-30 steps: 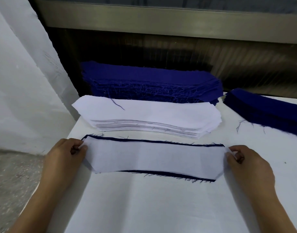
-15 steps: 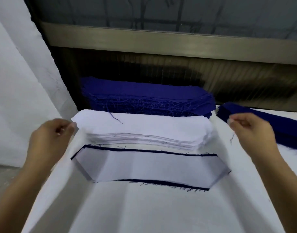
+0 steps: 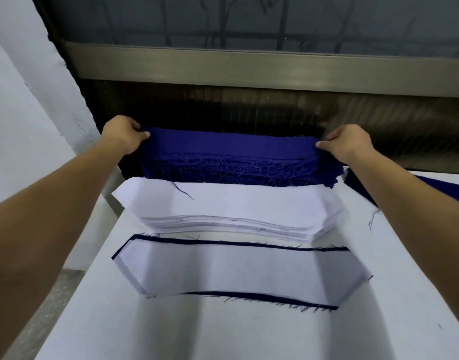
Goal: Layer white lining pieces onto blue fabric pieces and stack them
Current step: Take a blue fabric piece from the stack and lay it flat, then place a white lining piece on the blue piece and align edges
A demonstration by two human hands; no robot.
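So that it would lift flat, left hand and right hand each pinched an end of the top blue piece, upper centre.

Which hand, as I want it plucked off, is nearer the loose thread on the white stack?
Left. The left hand grips the left end of the blue stack, behind the thread; the right hand grips its opposite end.

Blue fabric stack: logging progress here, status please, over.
Left hand and right hand pinching ends of top blue piece on blue fabric stack. Lined piece lies nearest, white lining stack between. Nothing in the way.
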